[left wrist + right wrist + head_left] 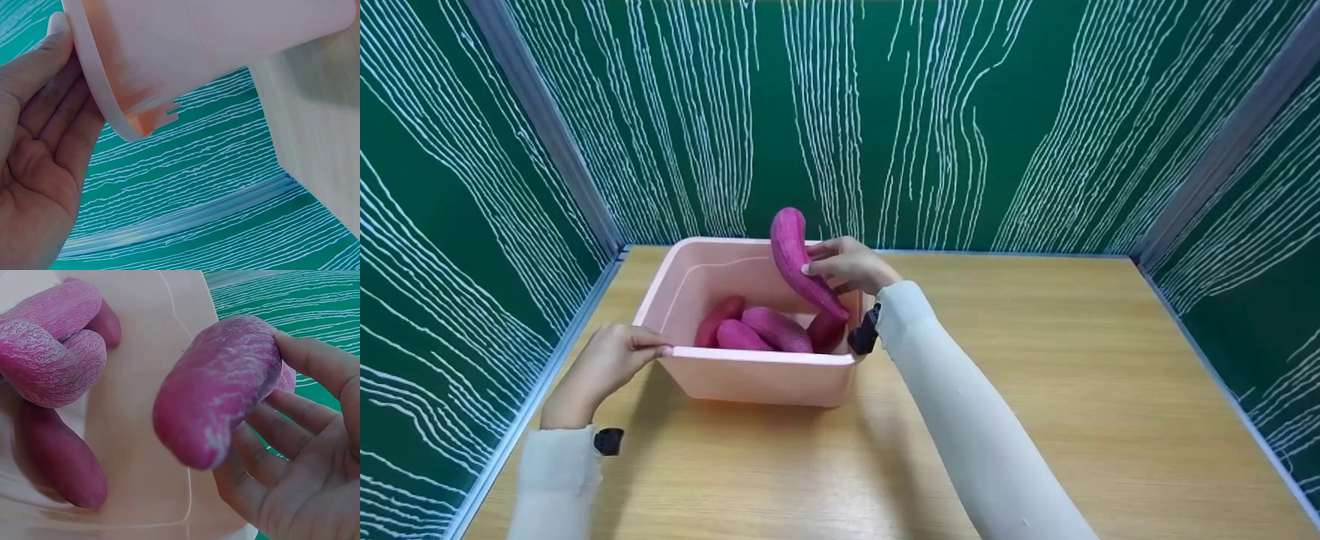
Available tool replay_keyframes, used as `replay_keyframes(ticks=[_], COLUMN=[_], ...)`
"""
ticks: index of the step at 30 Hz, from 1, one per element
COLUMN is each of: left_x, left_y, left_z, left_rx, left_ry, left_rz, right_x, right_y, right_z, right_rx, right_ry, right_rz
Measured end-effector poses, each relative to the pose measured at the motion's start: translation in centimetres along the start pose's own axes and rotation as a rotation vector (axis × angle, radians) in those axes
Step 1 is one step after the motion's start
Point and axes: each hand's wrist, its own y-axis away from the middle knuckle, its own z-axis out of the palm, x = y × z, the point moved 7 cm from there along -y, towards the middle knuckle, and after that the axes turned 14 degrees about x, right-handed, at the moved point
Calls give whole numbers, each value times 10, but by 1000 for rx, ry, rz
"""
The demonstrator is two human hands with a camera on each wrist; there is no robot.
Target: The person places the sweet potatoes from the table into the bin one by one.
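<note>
A pink plastic bin (757,379) stands on the table with several magenta vegetables (776,328) lying in it, some with wrinkled skin. My left hand (611,364) pinches the bin's rim at the near left corner, thumb on one side and fingers on the other. In my right hand (851,264) is a long curved magenta vegetable (789,244), gripped between thumb and fingers. It tilts over the right side of the bin, its upper end above the far rim and its lower end inside. The right wrist view shows this held vegetable (216,391) close up, apart from the others.
The wooden table (1035,375) extends to the right of the bin and in front of it. Green panels (1020,97) with white wavy lines rise at the back and both sides, joined by metal corner posts (1222,142).
</note>
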Motion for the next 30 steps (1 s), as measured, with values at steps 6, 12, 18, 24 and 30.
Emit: replay_keyframes(ticks=[6,12,18,24,30], left_x=[2,2,-1,-1,-1], left_y=[-1,-1,0,0,0], left_z=[-2,-1,0,1,0], left_rx=[50,51,25,20,18], left_ry=[-16,-18,-5,-8,-1], left_rz=[64,68,24,18,14], right_x=[0,2,1,0,0], right_y=[-1,0,3,6,8], right_z=[3,7,10,12,13], right_rx=[-33,-71,-86,-89,-99], right_ry=[-1,39,67,95,103], right_rz=[17,29,24,22,13])
